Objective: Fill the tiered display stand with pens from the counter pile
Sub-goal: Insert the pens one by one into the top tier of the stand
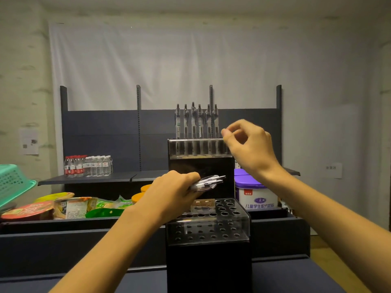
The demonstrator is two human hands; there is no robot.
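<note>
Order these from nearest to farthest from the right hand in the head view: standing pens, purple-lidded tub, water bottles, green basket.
From the right hand:
1. Standing pens, just left of it.
2. Purple-lidded tub, below it.
3. Water bottles, on the left shelf.
4. Green basket, far left edge.

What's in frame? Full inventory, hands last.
black tiered display stand with clear perforated tiers: one, centre front
clear-barrelled pens standing upright: six, top tier
clear pens in a bundle: several, held over stand
purple-lidded white tub: one, right of stand
water bottles: a group, red and white labels, back shelf left
green plastic basket: one, far left
packaged foods: several, left bin
left hand: grips the bundle
right hand: fingers curled, empty, beside top tier
</note>
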